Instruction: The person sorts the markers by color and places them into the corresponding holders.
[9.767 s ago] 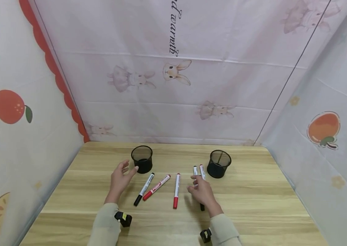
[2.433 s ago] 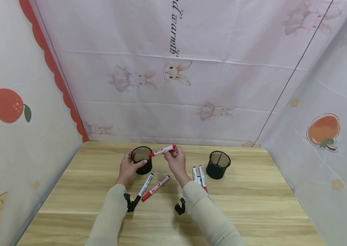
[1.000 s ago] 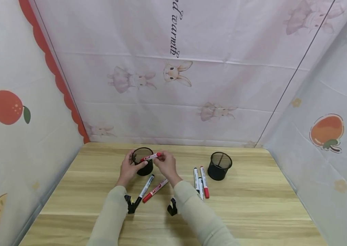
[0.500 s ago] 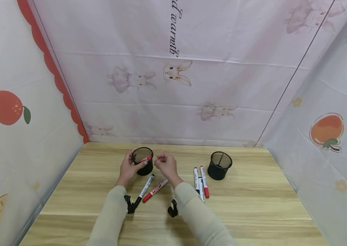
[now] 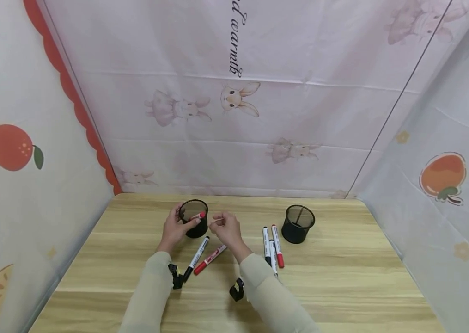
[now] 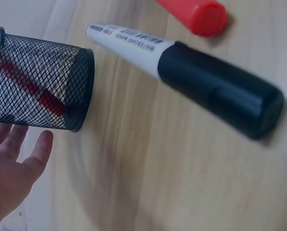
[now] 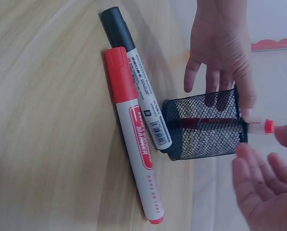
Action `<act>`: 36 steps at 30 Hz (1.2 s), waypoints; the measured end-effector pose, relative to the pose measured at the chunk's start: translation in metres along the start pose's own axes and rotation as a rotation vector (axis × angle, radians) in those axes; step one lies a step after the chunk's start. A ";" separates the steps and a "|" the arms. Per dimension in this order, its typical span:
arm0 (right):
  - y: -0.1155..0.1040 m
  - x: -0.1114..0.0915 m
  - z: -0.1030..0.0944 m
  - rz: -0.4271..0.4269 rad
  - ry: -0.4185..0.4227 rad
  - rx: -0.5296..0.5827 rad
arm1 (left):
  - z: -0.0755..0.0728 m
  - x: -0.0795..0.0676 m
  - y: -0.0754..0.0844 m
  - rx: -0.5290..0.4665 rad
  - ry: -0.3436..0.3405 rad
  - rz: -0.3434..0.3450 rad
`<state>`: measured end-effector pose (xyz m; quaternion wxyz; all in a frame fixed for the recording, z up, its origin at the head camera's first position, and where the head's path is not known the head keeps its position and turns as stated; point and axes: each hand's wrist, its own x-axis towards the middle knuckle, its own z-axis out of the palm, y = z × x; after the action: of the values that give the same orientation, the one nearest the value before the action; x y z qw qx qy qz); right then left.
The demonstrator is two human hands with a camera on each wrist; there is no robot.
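My left hand point(image 5: 173, 231) holds a black mesh pen holder point(image 5: 196, 229) at the back left of the table, thumb at its rim and fingers along its far side. A red-capped whiteboard marker point(image 7: 258, 127) leans inside, its red end above the rim; its lower part shows through the mesh in the left wrist view. My right hand point(image 5: 227, 230) is beside the holder's right side, fingers loosely bent, holding nothing. In front of the holder lie a black-capped whiteboard marker point(image 5: 197, 259) and a red-capped marker point(image 5: 210, 260), whose far end my right hand partly hides in the head view.
A second black mesh pen holder point(image 5: 296, 231) stands at the back right of the wooden table point(image 5: 342, 277). To its left lie a few markers point(image 5: 273, 247) close together, one red-capped. Printed cloth walls point(image 5: 425, 138) enclose the back and both sides.
The red-capped marker from the table's middle was carried in my right hand to the left pen holder and let go inside it. The right hand has since drawn slightly away, while the left keeps its hold.
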<state>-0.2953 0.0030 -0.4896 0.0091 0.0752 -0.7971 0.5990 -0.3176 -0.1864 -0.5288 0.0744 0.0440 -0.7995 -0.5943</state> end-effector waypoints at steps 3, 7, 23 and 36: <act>-0.004 -0.006 -0.003 0.031 -0.019 -0.066 | -0.003 0.000 0.002 0.031 -0.018 -0.002; -0.003 -0.011 -0.006 0.051 -0.033 -0.149 | -0.007 0.002 0.004 0.047 -0.038 0.005; 0.020 -0.020 -0.019 0.167 -0.065 -0.300 | -0.013 0.008 0.001 0.035 -0.105 -0.003; 0.033 -0.023 -0.023 0.159 -0.099 -0.432 | -0.012 0.005 0.001 0.073 -0.111 0.033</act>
<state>-0.2787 0.0370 -0.5172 -0.0613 0.0380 -0.9097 0.4090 -0.3207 -0.1988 -0.5241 0.0381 0.0006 -0.8241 -0.5652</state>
